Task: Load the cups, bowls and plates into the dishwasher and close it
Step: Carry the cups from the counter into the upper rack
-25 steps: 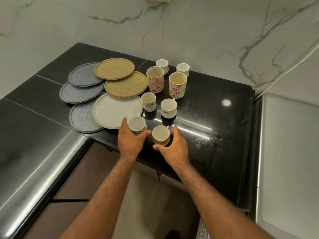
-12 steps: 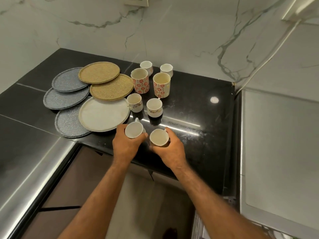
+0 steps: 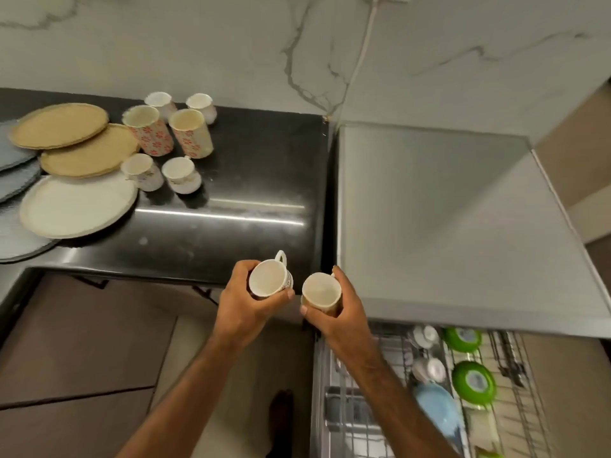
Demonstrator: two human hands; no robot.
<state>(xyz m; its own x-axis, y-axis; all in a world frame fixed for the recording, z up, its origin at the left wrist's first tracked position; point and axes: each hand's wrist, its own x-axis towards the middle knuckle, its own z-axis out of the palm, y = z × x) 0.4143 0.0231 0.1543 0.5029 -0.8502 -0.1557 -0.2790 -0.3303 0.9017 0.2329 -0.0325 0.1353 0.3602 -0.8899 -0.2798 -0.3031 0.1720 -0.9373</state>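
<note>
Beside black glossy counter (image 3: 251, 180), gripping small white handled cup (image 3: 268, 281) in left hand (image 3: 243, 305), small cream cup (image 3: 320, 290) in right hand (image 3: 344, 312), likely for wire dishwasher rack (image 3: 363, 408).

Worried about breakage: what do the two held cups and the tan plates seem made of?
Left-hand cup: probably glazed ceramic, glossy white, thin rim. Right-hand cup: same look, creamier. Tan plates: matte, grainy; stoneware or melamine, unclear.

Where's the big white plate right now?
Head view, left side: the white plate lies on the black counter, just in front of a tan plate and left of a small cup.
</note>
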